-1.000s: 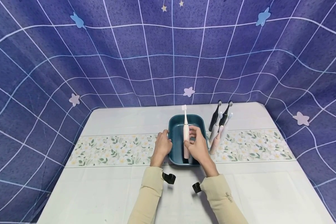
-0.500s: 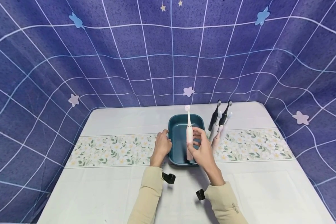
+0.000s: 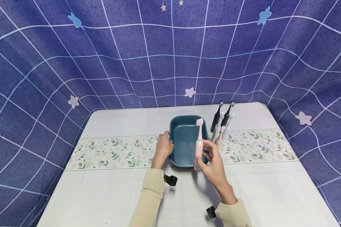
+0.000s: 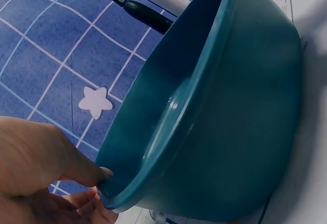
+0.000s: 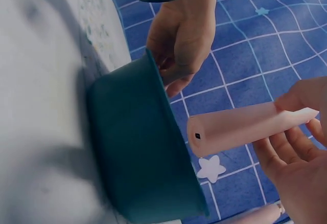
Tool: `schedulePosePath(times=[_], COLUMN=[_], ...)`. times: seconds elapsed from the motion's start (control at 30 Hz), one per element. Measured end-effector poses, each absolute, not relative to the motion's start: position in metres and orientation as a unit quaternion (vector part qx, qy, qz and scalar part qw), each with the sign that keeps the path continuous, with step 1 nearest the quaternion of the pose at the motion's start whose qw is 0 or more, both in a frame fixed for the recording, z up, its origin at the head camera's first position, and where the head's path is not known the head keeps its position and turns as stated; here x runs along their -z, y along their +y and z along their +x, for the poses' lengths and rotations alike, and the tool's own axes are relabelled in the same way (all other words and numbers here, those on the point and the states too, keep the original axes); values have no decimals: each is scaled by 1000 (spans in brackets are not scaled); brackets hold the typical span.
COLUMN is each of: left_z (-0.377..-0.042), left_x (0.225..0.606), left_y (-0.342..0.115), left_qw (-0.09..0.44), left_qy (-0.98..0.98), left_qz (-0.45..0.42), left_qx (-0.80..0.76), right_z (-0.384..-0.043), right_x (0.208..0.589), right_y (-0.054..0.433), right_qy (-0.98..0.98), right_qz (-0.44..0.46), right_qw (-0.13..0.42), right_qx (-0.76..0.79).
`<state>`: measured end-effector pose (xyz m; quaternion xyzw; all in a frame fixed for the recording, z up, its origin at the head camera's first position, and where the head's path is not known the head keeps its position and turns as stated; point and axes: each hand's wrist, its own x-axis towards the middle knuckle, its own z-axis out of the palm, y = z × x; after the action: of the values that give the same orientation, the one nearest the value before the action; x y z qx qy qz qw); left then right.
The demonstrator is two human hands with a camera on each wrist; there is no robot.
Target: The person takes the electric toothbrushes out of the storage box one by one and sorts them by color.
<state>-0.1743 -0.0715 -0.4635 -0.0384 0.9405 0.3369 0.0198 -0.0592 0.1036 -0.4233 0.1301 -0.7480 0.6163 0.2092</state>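
My right hand (image 3: pixel 214 165) pinches a pink electric toothbrush (image 3: pixel 199 148) by its handle, brush head up, over the right front edge of a teal basin (image 3: pixel 184 165). In the right wrist view the toothbrush's round base (image 5: pixel 196 136) points toward the basin wall, apart from it. On the basin's left side, my left hand (image 3: pixel 163 147) grips the rim; the left wrist view shows the thumb (image 4: pixel 104 173) inside and fingers outside. No object shows on the visible part of the basin's floor.
Right of the basin stand several upright electric toothbrushes: black ones (image 3: pixel 216 119), white ones (image 3: pixel 217 130) and a pink one (image 3: pixel 219 138). A floral strip (image 3: pixel 116 153) crosses the white table (image 3: pixel 102 195). A blue gridded curtain (image 3: pixel 159 63) hangs behind.
My right hand has moved right and toward me, carrying the pink toothbrush from above the basin's middle to its right front edge. The left hand has stayed on the rim.
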Motion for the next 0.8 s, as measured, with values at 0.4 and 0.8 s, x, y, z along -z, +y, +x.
schedulePosePath(times=[0.4,0.8], left_z=[-174,-175], left_x=[463,461], left_y=[-70,-69], left_qw=[28,29], left_qy=[940,942], left_qz=[-45,-47], left_qx=[-337,-332], right_z=[-53,-58], right_x=[461,471], right_y=[128,159], right_qy=[-695,-679], right_qz=[123,105], right_qw=[274,308], right_qx=[-653,-658])
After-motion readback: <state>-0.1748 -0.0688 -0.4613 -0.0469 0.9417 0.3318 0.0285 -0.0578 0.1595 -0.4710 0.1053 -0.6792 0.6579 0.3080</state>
